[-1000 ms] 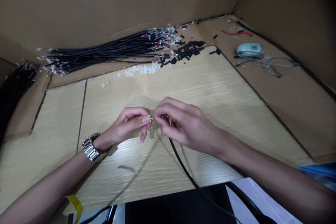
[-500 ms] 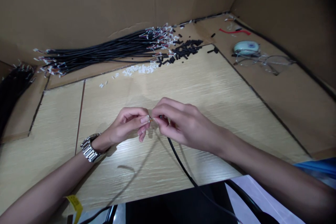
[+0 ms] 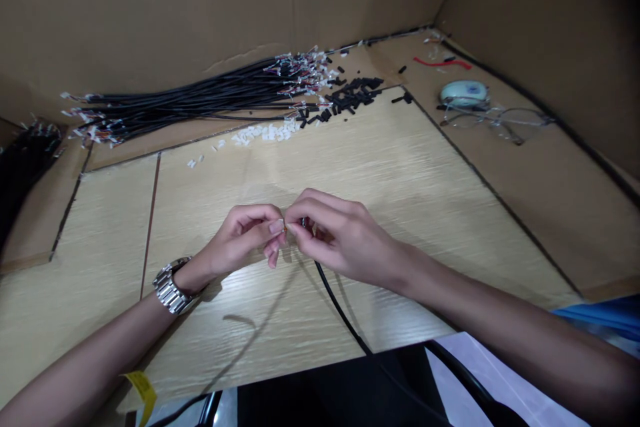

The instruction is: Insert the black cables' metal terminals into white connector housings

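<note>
The end of a black cable is pinched by the right hand; its tiny tip is gripped by the left hand, fingertips touching, near the table's middle.

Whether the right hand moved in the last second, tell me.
Yes, barely: the right hand edged left, against the board seam, closing the gap to the left hand.
</note>
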Available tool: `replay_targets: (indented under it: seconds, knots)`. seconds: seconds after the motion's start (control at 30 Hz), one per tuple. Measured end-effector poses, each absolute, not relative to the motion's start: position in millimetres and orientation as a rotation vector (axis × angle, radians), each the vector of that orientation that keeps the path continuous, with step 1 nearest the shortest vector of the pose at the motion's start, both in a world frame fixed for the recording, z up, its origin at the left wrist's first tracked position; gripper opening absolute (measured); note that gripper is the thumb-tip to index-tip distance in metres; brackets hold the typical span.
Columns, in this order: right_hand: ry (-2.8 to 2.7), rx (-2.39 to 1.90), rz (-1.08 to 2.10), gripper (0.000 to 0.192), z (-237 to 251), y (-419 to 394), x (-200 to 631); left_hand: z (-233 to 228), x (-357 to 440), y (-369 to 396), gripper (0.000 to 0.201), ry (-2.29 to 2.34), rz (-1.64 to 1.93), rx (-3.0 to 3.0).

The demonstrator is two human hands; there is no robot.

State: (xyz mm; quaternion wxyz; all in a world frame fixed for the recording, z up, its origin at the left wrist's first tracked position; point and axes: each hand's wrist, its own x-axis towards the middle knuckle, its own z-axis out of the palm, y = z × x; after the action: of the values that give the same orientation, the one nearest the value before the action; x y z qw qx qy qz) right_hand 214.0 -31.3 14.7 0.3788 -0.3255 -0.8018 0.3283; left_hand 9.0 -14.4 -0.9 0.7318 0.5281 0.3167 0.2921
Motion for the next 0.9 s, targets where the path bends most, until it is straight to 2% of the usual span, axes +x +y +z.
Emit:
replay_targets:
  seconds: [0.07, 0.2, 0.23, 0.3, 0.43, 0.53, 0.73, 0.9]
  knots:
    - [-1.842, -0.882, 1.085, 0.007, 15.0, -31.3, 211.3, -2.8, 9.2, -14.5, 0.024, 0.715, 0.694, 1.180]
    - [-1.378, -0.973, 1.659, 0.044, 18.9, -26.4, 209.5, -6.6, 7.9, -14.5, 0.027, 0.785, 0.779, 1.215]
    - [-1.299, -0.999, 1.747, 0.047, 19.8, -24.8, 209.8, -7.4, 7.4, -14.3, 0.028, 0.800, 0.793, 1.219]
    - [-1.214, -1.057, 1.833, 0.042, 20.9, -22.5, 210.3, -8.8, 6.7, -14.0, 0.028, 0.822, 0.814, 1.224]
    - [-1.221, -1.117, 1.708, 0.026, 19.5, -23.2, 209.8, -10.6, 7.3, -13.7, 0.029, 0.842, 0.838, 1.235]
    - [-1.242, -1.132, 1.639, 0.024, 18.4, -25.1, 208.8, -10.1, 8.8, -14.1, 0.029, 0.827, 0.840, 1.250]
    - [-1.209, -1.117, 1.705, 0.027, 18.2, -24.4, 207.5, -6.9, 9.9, -14.9, 0.027, 0.803, 0.833, 1.285]
    - [-1.372, -1.236, 1.439, 0.021, 20.3, -28.9, 207.2, -3.1, 11.5, -15.5, 0.028, 0.834, 0.821, 1.312]
